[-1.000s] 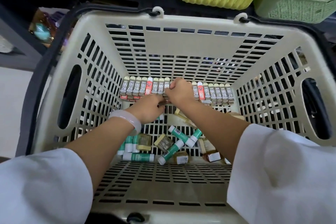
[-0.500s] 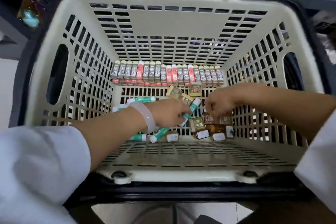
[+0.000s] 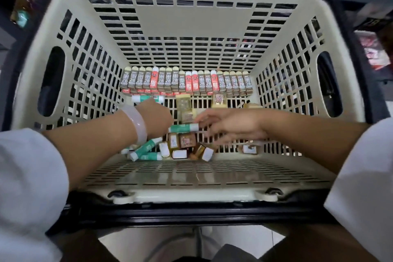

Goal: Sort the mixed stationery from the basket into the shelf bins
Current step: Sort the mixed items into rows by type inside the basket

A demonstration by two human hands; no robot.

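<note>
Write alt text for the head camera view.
Two bare hands reach into a cream slotted basket: the left hand holds a green-and-white tube that the right hand's fingers meet. Grey and red 2B boxes line the far wall; tubes and small brown packets lie loose.

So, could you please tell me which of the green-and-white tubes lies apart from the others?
The green-and-white tube by the far row of 2B boxes, beyond the left hand; the others cluster nearer.

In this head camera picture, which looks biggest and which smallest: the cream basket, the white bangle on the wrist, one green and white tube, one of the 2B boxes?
1. Cream basket, by far.
2. White bangle, though it sits nearer the camera.
3. Green and white tube and a 2B box: they look alike in size, too close to rank.
</note>
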